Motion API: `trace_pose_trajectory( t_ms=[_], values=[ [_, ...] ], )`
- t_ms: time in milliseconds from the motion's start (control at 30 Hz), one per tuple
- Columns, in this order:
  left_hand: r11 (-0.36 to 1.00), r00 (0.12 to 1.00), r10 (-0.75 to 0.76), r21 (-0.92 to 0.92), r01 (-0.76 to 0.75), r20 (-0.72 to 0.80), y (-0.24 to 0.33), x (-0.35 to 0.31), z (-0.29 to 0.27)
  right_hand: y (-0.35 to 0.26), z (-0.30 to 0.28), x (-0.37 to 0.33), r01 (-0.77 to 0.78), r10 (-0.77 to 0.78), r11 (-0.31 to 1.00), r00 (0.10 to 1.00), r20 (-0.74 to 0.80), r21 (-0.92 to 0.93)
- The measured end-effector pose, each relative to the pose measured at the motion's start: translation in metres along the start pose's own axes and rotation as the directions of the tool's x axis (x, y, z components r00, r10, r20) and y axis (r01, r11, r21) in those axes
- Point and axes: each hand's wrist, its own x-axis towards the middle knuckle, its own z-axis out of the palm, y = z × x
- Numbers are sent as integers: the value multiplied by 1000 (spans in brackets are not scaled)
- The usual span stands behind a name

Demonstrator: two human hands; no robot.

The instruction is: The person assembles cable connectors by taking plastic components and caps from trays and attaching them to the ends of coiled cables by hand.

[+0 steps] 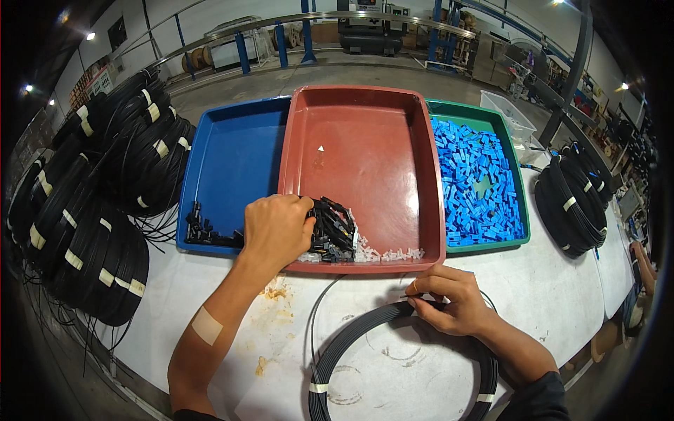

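Observation:
My left hand (277, 223) is at the near left corner of the red tray (365, 168), its fingers curled beside a pile of small black parts (333, 228). Whatever its fingertips grip is hidden. Lower right, my right hand (449, 300) pinches the thin black cable at the top of a coil (351, 333). The coil lies on the white tabletop, bound with pale tape bands. One loose strand of the cable arcs up at the coil's left toward the red tray's front wall. Small clear-white pieces (393, 254) lie along the red tray's near edge.
A blue tray (235, 151) with a few black parts (203, 228) stands left; a green tray (523, 210) full of blue connectors (477, 179) stands right. Taped black cable coils (91, 252) are stacked at far left, more coils (569, 207) at right. Behind stands a clear plastic bin (502, 112).

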Motion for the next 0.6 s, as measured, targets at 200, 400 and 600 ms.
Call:
trace_pose_trajectory(
  t_ms=[200,400,600],
  values=[
    [995,998,9,102,-15,60,14,4,3,-3,-3,1,-40,40,999,999,34,8],
    [994,993,-104,-25,106,60,23,7,8,0,-2,1,33,-33,999,999,9,-10],
    [985,978,-166,-15,169,128,30,13,4,6,2,-6,91,-91,996,996,9,-14]
  ],
)
